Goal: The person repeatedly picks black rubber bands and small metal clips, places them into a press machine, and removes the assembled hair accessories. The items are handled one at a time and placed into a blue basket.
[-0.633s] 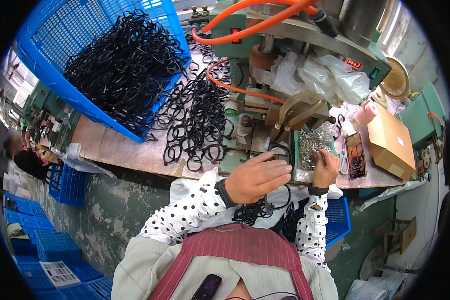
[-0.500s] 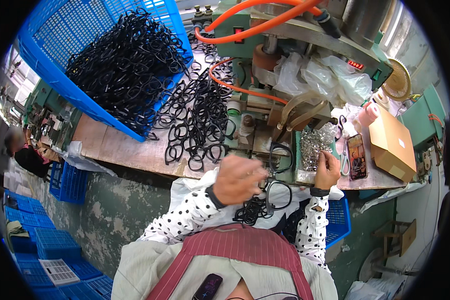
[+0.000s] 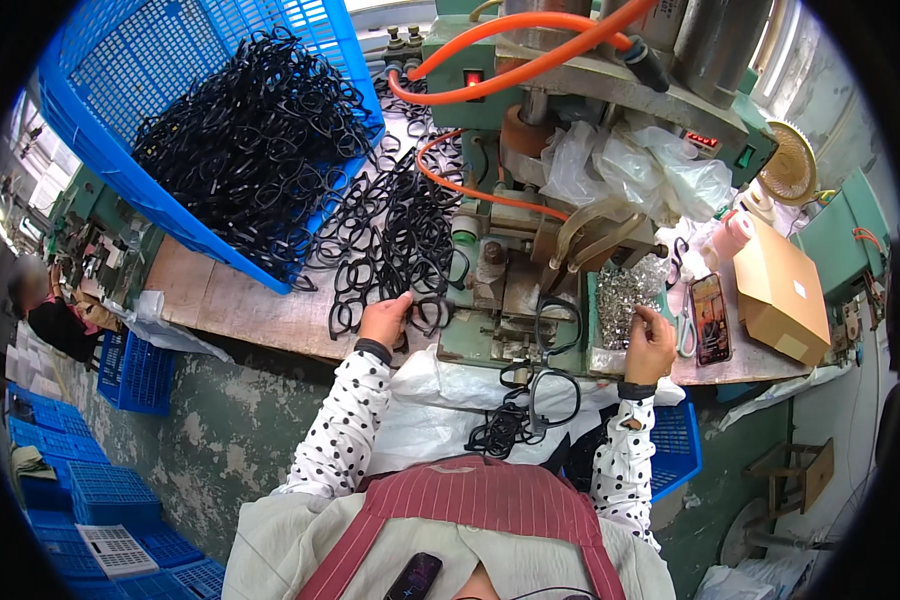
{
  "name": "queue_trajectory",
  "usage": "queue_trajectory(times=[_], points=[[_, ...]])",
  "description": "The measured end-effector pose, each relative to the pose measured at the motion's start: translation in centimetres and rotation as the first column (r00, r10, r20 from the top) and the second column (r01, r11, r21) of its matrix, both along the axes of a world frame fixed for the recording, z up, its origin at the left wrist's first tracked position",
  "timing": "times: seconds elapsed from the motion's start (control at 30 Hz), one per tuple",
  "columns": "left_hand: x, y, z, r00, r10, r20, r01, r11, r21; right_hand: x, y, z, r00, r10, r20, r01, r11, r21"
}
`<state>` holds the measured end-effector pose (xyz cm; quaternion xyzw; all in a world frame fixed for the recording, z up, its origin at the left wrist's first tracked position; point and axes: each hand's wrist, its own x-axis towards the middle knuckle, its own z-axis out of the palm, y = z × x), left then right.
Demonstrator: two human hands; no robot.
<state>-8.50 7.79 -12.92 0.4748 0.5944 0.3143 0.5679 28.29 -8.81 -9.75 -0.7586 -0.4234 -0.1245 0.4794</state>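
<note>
My left hand (image 3: 385, 322) is at the near edge of a heap of black eyeglass frames (image 3: 415, 215), its fingers closed on one of them. Over a green tray of small shiny metal pieces (image 3: 615, 305), my right hand (image 3: 651, 346) has thumb and fingertips drawn together; whatever they pinch is too small to make out. Between my hands, one black eyeglass frame (image 3: 558, 325) sits at the front of the green press (image 3: 490, 345). Just below it, another eyeglass frame (image 3: 555, 400) lies by a small bunch of black frames (image 3: 497, 430) near my apron.
A large blue crate (image 3: 200, 245) heaped with black frames leans at the upper left. Orange hoses (image 3: 510, 85) arch over the press. Right of the tray are scissors (image 3: 686, 335), a phone (image 3: 711, 318) and a cardboard box (image 3: 782, 290). Someone sits far left (image 3: 60, 320).
My left hand has swung left from in front of the press to the heap of frames and closed there. My right hand stays over the metal pieces, barely moved.
</note>
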Motion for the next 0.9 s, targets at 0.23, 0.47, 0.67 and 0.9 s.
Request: queue_trajectory(times=[0.23,0.47,0.67,0.9], points=[[2.1,-3.9,7.0,0.917,-0.046,0.397,0.004,0.994,0.106,-4.2,1.8,4.9,0.772,0.384,-0.506,-0.266,0.919,0.291],[6.4,-6.7,14.2,0.958,0.088,-0.272,0.264,0.090,0.960,-8.8,1.6,10.3,0.800,0.513,-0.313,-0.448,0.856,0.259],[6.9,-6.9,11.6,0.990,-0.099,-0.100,0.128,0.343,0.930,-10.3,2.5,10.6,0.740,0.460,-0.491,-0.394,0.888,0.238],[7.0,-6.8,12.7,0.979,-0.042,-0.198,0.197,-0.029,0.980,-11.0,3.4,11.9,0.748,0.459,-0.480,-0.439,0.884,0.163]])
